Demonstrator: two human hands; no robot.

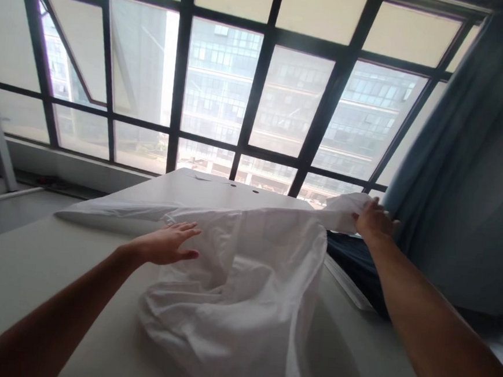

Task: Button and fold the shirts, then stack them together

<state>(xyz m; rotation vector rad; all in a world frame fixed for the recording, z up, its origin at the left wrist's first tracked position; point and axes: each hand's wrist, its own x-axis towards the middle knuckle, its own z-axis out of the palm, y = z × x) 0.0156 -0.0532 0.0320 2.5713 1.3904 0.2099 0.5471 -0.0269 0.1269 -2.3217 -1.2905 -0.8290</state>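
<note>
A white cloth (244, 286), thin and crumpled, lies spread over a pale table (31, 276). My left hand (169, 243) is open, fingers stretched flat, resting at the cloth's near left edge. My right hand (374, 218) is closed on the cloth's far right corner, which it pulls taut and lifts off the table toward the curtain. The cloth bunches in folds between both hands and hangs toward the table's front.
A large window with a dark metal frame (259, 96) fills the background. A blue curtain (466, 170) hangs at the right. Dark fabric (354, 260) lies beside the table's right edge. A white table leg (2, 151) stands at the far left.
</note>
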